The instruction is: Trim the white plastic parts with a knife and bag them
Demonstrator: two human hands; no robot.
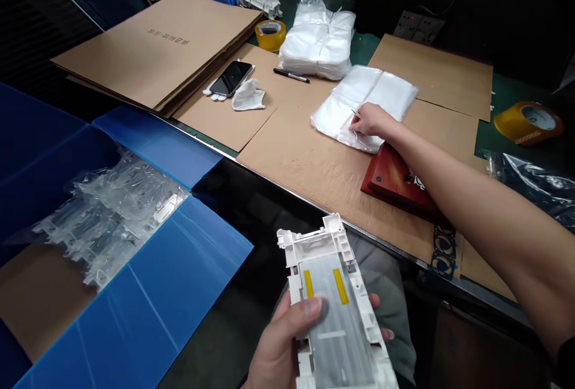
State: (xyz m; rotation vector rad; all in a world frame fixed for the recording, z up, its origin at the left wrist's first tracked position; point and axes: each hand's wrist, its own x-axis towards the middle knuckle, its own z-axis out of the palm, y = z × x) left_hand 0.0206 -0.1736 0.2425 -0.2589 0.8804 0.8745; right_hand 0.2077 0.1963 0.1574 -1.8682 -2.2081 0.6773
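Observation:
My left hand (287, 341) grips a white plastic frame part (335, 311) with a grey panel and two yellow strips, held low over my lap in front of the table edge. My right hand (371, 120) reaches across the table and pinches the edge of the top clear plastic bag on a flat stack of bags (366, 101). The fingers are closed on the bag's film. My right forearm crosses a red board (390, 182) lying on the cardboard.
A blue corrugated box (135, 293) at my left holds bagged clear parts (112, 209). Cardboard sheets (162, 47) cover the table. A phone (231, 77), white gloves (248, 95), a pen (291, 75), a bundle of bags (318, 41) and two tape rolls (270, 34) (527, 122) lie about.

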